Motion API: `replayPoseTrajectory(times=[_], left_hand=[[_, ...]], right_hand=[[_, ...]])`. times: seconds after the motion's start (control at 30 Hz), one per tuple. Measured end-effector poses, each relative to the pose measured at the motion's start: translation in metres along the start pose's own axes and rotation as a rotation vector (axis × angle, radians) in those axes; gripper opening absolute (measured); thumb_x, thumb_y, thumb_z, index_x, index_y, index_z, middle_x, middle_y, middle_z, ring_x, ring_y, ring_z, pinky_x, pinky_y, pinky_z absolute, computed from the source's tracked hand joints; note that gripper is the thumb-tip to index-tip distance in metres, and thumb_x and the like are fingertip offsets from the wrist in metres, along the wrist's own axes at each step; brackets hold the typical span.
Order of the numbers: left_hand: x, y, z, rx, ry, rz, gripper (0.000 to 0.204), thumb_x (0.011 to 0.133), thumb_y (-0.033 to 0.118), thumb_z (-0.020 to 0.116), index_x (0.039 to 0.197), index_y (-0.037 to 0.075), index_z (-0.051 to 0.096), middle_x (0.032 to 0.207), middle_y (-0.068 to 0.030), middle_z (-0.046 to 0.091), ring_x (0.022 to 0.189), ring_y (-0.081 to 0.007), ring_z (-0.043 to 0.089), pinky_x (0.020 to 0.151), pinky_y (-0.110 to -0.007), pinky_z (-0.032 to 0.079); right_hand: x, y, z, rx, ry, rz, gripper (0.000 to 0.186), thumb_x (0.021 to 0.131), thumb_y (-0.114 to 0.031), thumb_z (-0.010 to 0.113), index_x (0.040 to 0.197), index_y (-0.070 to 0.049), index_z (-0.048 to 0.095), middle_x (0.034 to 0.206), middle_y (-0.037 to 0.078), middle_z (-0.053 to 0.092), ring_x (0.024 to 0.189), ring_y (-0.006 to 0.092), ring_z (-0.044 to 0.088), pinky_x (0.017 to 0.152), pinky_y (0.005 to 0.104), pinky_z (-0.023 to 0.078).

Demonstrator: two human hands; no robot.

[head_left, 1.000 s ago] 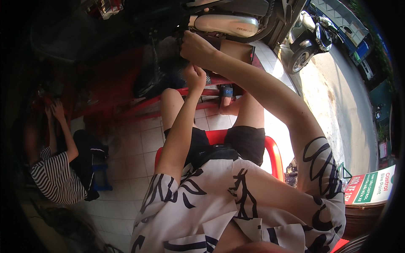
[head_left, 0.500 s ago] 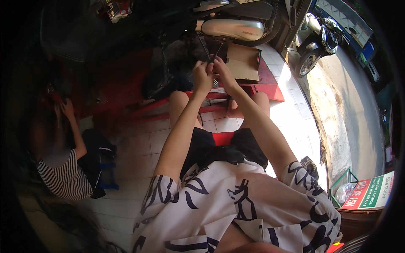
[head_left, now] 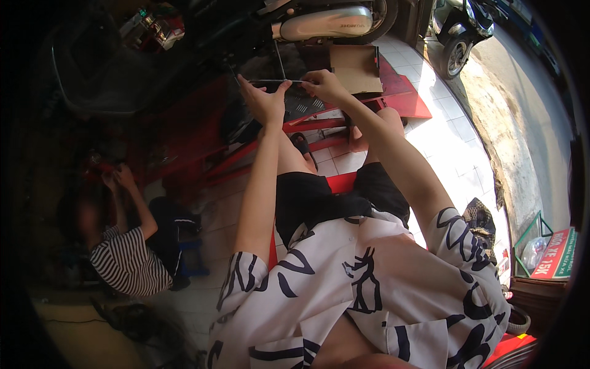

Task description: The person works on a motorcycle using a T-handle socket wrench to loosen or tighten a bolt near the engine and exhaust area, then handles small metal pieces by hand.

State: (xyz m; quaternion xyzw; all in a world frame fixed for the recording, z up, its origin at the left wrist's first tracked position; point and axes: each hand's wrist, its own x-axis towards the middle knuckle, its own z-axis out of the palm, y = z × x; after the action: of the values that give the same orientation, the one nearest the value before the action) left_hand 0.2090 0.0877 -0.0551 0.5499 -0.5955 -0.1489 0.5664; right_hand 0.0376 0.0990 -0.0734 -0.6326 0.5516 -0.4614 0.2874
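My right hand (head_left: 322, 86) pinches one end of a thin metal rod (head_left: 295, 81) that runs level across to my left hand. The fingers and thumb of my left hand (head_left: 265, 103) are spread apart, with the rod lying across between them. A second thin rod (head_left: 279, 58) slants upward near my left thumb; whether the two are joined, I cannot tell. Beyond my hands is a motorbike with a silver exhaust muffler (head_left: 326, 24). Small metal pieces (head_left: 301, 107) lie on the dark surface below my right hand.
An open cardboard box (head_left: 356, 77) sits on the red platform (head_left: 409, 101). At the left, a person in a striped shirt (head_left: 132, 261) works by a blue stool (head_left: 192, 258). A scooter (head_left: 456, 52) stands outside on the right, and a sign (head_left: 556, 255) is lower right.
My hands were close together with dark rods rising in a V; now they have moved apart, with the rod level between them. The left fingers have spread. The view has shifted slightly.
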Motion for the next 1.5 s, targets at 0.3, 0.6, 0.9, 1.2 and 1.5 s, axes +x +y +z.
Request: replayPoseTrajectory(times=[0.3,0.6,0.9,1.2,1.5], left_hand=[[0.005,0.009,-0.017,0.469,0.077,0.611,0.029,0.075,0.044,0.074,0.077,0.015,0.075,0.091,0.0024,0.068,0.105,-0.0220,0.053,0.101,-0.054,0.029],[-0.003,0.007,-0.007,0.513,-0.027,0.579,0.030,0.090,0.031,0.059,0.074,0.010,0.073,0.076,-0.0045,0.070,0.082,-0.0224,0.063,0.096,-0.050,0.034],[-0.001,0.006,0.006,0.455,-0.192,0.266,0.040,0.094,0.032,0.048,0.077,0.007,0.074,0.072,-0.0154,0.069,0.074,-0.0357,0.067,0.075,-0.044,0.049],[0.010,-0.045,0.019,-0.027,-0.400,-0.102,0.052,0.097,0.042,0.047,0.080,0.001,0.074,0.067,-0.0090,0.070,0.064,-0.0200,0.068,0.062,-0.036,0.052],[0.010,-0.036,0.002,0.013,-0.628,0.002,0.042,0.096,0.034,0.051,0.077,0.003,0.071,0.072,-0.0207,0.067,0.073,-0.0401,0.067,0.065,-0.044,0.053]], right_hand=[[0.005,-0.027,-0.019,0.036,0.161,-0.135,0.036,0.079,-0.016,0.068,0.114,-0.009,0.064,0.091,0.008,0.069,0.069,0.0166,0.067,0.068,0.0301,0.053],[-0.007,-0.018,-0.013,0.305,0.292,0.127,0.034,0.085,-0.023,0.063,0.114,-0.005,0.063,0.092,0.008,0.067,0.073,0.0167,0.067,0.063,0.0280,0.053],[-0.036,-0.020,0.021,0.419,-0.521,0.388,0.047,0.096,-0.021,0.049,0.141,-0.008,0.044,0.094,0.012,0.067,0.077,0.0187,0.068,0.069,0.0285,0.057],[-0.020,-0.038,0.030,0.568,-0.073,0.260,0.036,0.100,-0.024,0.046,0.132,-0.008,0.052,0.092,0.009,0.070,0.072,0.0187,0.067,0.063,0.0319,0.054],[0.014,-0.043,0.032,-0.031,0.109,-0.053,0.021,0.086,-0.021,0.065,0.088,-0.001,0.072,0.071,0.014,0.068,0.068,0.0204,0.069,0.064,0.0346,0.053]])
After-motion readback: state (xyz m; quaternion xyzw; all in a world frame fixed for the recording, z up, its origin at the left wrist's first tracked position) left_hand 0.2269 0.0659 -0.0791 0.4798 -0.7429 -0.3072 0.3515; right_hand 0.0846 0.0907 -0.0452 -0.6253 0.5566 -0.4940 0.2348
